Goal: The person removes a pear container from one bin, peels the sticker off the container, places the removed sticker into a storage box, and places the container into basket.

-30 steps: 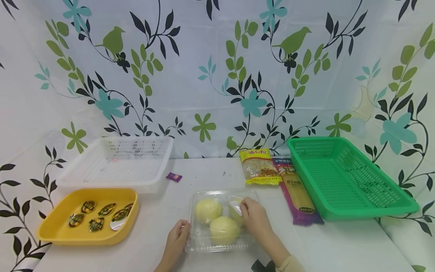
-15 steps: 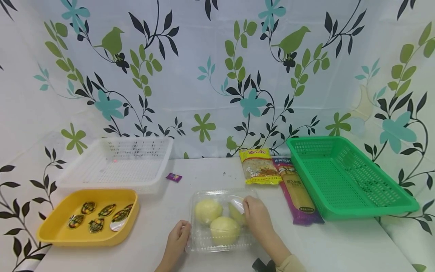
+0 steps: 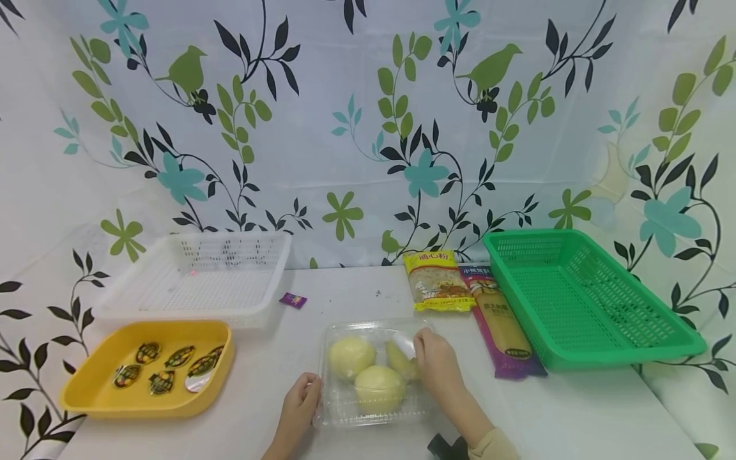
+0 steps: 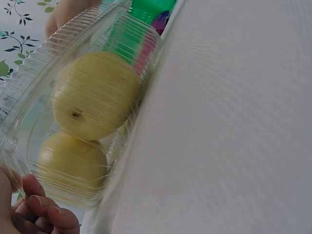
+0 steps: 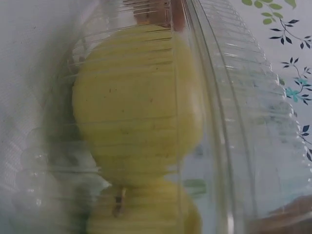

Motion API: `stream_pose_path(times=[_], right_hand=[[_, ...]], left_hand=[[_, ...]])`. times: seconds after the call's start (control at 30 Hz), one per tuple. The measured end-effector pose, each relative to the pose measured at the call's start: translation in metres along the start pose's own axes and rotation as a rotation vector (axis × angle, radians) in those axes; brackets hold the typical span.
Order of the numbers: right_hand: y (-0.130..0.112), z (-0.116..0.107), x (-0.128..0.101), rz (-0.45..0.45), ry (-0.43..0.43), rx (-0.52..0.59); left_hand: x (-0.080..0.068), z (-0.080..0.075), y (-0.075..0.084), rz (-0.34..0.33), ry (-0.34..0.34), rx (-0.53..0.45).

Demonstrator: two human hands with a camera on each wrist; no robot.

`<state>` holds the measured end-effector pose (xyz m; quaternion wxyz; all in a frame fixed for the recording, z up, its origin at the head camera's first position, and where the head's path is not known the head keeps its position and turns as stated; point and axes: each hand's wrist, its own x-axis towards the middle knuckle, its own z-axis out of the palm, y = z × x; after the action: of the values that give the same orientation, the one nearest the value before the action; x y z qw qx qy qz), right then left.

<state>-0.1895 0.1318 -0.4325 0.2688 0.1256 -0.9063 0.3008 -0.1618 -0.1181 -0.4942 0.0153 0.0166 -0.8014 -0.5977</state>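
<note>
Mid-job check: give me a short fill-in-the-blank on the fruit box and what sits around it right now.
1. The clear plastic box under both hands holds pale ____ round fruits.
2. The left hand grips the box's left edge; the right hand rests on its ____ side.
3. The basket at the right of the table is ____ in colour.
4. The small wrapped sweets lie in the ____ tray.

Missing words: yellow; right; green; yellow

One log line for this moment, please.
left hand: grips clear fruit box left edge | right hand: on its right top | box: on table, three yellow fruits inside
</note>
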Motion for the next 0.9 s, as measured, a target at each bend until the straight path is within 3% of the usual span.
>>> stream_pose_path(times=[0.17, 0.37, 0.6, 0.9], right_hand=[[0.006, 0.0, 0.002, 0.025, 0.005, -0.027], [0.007, -0.004, 0.003, 0.047, 0.0, -0.016], [0.005, -0.008, 0.002, 0.061, -0.019, -0.001], [0.013, -0.011, 0.005, 0.222, -0.067, 0.306]], left_hand=[[0.0, -0.001, 0.001, 0.019, 0.001, -0.007], [-0.001, -0.001, 0.001, -0.02, 0.001, 0.005], [-0.001, -0.001, -0.001, -0.016, 0.005, 0.011], [-0.002, -0.011, 0.006, 0.022, -0.018, -0.037]])
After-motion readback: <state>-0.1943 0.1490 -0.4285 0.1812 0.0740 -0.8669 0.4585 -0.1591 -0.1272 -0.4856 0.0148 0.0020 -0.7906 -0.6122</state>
